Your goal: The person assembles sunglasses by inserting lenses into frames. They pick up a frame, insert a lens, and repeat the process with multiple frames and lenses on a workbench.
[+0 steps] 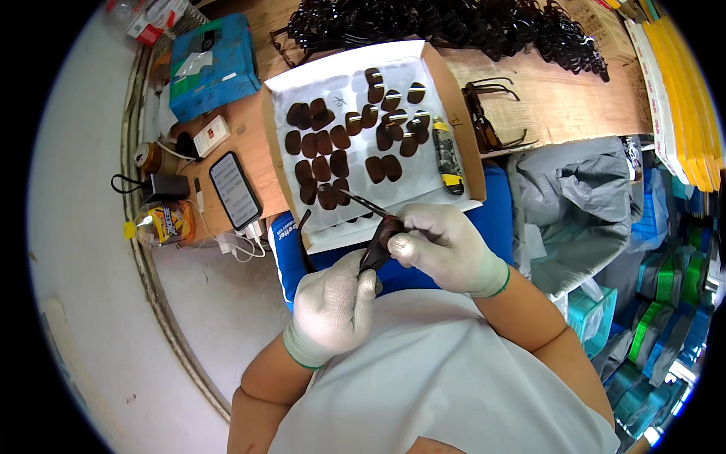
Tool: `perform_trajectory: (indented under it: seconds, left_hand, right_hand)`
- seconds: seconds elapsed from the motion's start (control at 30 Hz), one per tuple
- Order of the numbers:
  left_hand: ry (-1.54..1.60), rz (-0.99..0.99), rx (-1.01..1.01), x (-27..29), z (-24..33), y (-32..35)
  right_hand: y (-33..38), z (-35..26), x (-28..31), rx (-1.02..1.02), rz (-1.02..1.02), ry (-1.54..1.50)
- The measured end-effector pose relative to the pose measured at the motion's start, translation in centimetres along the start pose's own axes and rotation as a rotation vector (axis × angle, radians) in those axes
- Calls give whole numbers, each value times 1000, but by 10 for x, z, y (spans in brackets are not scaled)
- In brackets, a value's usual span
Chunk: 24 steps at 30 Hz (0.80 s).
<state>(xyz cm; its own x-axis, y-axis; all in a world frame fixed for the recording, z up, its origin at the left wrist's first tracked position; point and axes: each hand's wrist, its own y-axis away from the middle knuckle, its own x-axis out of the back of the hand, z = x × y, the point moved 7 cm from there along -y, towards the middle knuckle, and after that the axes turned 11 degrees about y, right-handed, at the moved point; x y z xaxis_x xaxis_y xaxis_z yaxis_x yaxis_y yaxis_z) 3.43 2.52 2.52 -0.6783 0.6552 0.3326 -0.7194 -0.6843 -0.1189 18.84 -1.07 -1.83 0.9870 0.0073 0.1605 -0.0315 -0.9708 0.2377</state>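
Observation:
Between my gloved hands is a pair of dark brown sunglasses [380, 244], tilted above the near edge of a shallow cardboard box [470, 140]. My left hand [331, 309] pinches one end of the front from below. My right hand [448, 248] grips the other end, thumb pressed at the lens area. One temple points up and left over the box, the other sticks out beside my left hand. Fingers cover much of the front. In the box, several loose dark brown lenses [321, 142] lie on white film, along with a yellow-and-black tool [448, 157].
A heap of dark glasses frames [423, 26] lies along the far side of the wooden table. More glasses [491, 113] sit right of the box. On the left are a phone [235, 191], a blue box [212, 66] and a drink bottle [162, 223]. Grey sheeting [571, 212] hangs at right.

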Motion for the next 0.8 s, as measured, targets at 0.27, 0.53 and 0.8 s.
perform_trajectory:
  seconds: [0.27,0.53,0.8]
  left_hand:
    - [355,-82,189,6,-15,1]
    - [475,-149,265,13,-9,-1]
    - [95,96,-45,27,17,-7]
  right_hand:
    - [11,-15,-7,36,-50,39]
    - [14,-48,-6,150,-15,187]
    - [-2,-65,0,151,-56,284]
